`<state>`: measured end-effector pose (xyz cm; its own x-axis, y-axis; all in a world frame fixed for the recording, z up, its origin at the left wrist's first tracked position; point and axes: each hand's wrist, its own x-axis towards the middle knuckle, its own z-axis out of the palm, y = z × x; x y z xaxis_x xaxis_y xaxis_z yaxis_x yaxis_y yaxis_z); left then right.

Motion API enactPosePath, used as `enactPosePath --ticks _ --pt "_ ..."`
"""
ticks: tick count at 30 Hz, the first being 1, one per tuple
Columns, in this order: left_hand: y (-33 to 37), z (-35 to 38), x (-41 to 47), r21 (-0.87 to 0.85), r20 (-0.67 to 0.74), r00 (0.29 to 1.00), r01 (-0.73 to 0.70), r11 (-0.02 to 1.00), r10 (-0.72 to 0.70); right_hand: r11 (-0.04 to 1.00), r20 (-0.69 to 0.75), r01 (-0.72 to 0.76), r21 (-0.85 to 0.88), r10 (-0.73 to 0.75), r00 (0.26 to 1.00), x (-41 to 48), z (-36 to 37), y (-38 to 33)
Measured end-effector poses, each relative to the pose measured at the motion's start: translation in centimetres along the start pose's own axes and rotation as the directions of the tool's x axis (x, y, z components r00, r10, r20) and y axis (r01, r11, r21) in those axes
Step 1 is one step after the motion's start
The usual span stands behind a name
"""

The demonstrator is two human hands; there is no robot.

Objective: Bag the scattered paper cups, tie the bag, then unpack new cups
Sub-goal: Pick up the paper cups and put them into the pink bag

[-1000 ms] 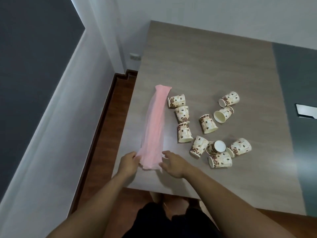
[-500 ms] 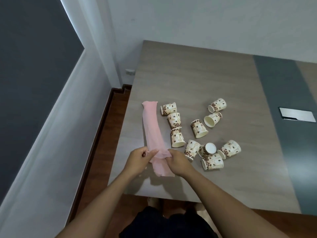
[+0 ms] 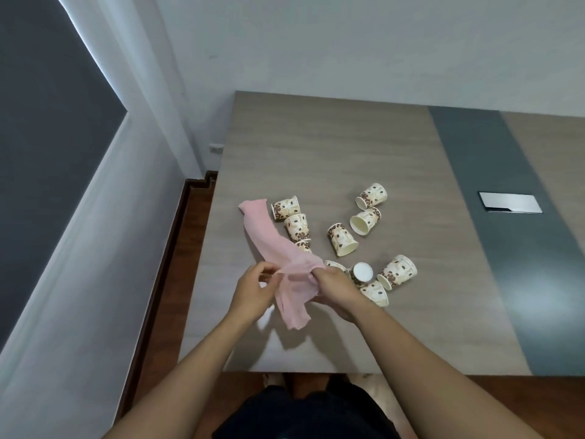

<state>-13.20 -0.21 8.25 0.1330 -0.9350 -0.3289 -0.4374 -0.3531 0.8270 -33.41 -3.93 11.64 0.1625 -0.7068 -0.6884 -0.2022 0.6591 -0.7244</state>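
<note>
A long pink plastic bag [image 3: 269, 239] is lifted at its near end above the wooden table [image 3: 316, 153]; its far end still lies on the table. My left hand [image 3: 253, 291] and my right hand [image 3: 335, 286] both pinch the bag near its near end, close together. Several paper cups with a brown bean print lie scattered to the right: one on its side [image 3: 286, 208], one with its mouth toward me [image 3: 364, 220], one upside down [image 3: 362, 271]. The bag and my right hand hide parts of two cups.
A dark grey strip [image 3: 493, 248] runs down the table, with a metal cover plate [image 3: 509, 202] set in it. A white wall [image 3: 79, 280] runs along the left, and wooden floor [image 3: 164, 280] lies between it and the table edge.
Both hands have raised the bag's near end off the table and drawn together on it. The bag now slants right over the nearest cups. The camera has tilted up.
</note>
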Motion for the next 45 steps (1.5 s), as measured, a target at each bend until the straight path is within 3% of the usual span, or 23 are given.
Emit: enactPosePath --ticks 2,5,11,14,16,19,21,23,25,27,32,34,37,40,42,45 --pt "0.6 0.0 0.2 0.004 -0.081 0.997 -0.005 1.0 0.005 0.997 -0.041 0.03 -0.073 -0.033 0.999 0.4 -1.1 0.1" --pt "2.0 -0.3 0.6 -0.089 -0.219 0.972 0.062 0.994 -0.08 0.936 -0.148 0.083 -0.343 -0.141 0.979 2.2 -3.2 0.7" --pt "3.0 -1.0 3.1 -0.212 -0.279 0.936 0.159 0.964 -0.216 0.923 -0.185 0.038 -0.382 -0.117 0.976 4.6 -7.6 1.6" --pt "3.9 -1.3 3.9 -0.174 -0.181 0.948 0.229 0.958 -0.26 0.926 -0.196 0.021 -0.377 -0.102 0.975 5.7 -9.4 1.5" --pt "4.3 -2.0 4.7 -0.24 -0.02 0.932 0.347 0.907 -0.362 0.941 -0.224 0.007 -0.339 -0.088 0.971 6.1 -10.4 1.2" --pt "4.8 -3.2 5.1 -0.485 0.297 0.84 0.542 0.686 -0.454 0.967 -0.254 -0.022 -0.254 -0.045 0.966 7.3 -11.8 1.2" --pt "4.3 -3.8 5.5 -0.59 0.369 0.813 0.579 0.563 -0.451 0.975 -0.227 -0.015 -0.223 -0.037 0.973 7.9 -12.4 0.9" --pt "3.4 -4.3 5.7 -0.654 0.354 0.83 0.549 0.521 -0.43 0.964 -0.183 0.01 -0.266 -0.06 0.981 8.3 -12.7 0.7" --pt "2.8 -4.4 5.8 -0.672 0.312 0.862 0.497 0.549 -0.399 0.94 -0.165 0.055 -0.337 -0.117 0.979 8.6 -12.9 0.3" --pt "2.6 -4.2 5.5 -0.637 0.273 0.904 0.427 0.641 -0.33 0.919 -0.175 0.094 -0.383 -0.172 0.969 8.7 -13.2 -0.1" --pt "3.7 -3.1 4.4 -0.502 0.059 0.966 0.248 0.829 -0.253 0.879 -0.311 0.129 -0.459 -0.295 0.903 9.7 -15.5 1.8" --pt "4.0 -2.5 3.9 -0.429 -0.027 0.965 0.223 0.875 -0.259 0.825 -0.237 0.058 -0.563 -0.228 0.945 10.3 -16.4 3.8" --pt "3.6 -1.7 3.4 -0.377 -0.101 0.955 0.222 0.899 -0.278 0.665 -0.112 -0.013 -0.747 -0.107 0.988 10.3 -16.7 6.0" --pt "3.5 -1.1 2.8 -0.315 -0.179 0.95 0.189 0.93 -0.254 0.573 -0.08 -0.001 -0.819 -0.112 0.99 10.4 -16.0 7.0" --pt "3.3 -0.8 2.4 -0.267 -0.201 0.953 0.168 0.949 -0.226 0.6 -0.11 0.003 -0.8 -0.151 0.982 10.8 -15.5 7.5" --pt "2.7 -0.7 2.1 -0.222 -0.24 0.952 0.139 0.965 -0.192 0.771 -0.271 -0.003 -0.637 -0.22 0.937 10.5 -15.1 6.9"
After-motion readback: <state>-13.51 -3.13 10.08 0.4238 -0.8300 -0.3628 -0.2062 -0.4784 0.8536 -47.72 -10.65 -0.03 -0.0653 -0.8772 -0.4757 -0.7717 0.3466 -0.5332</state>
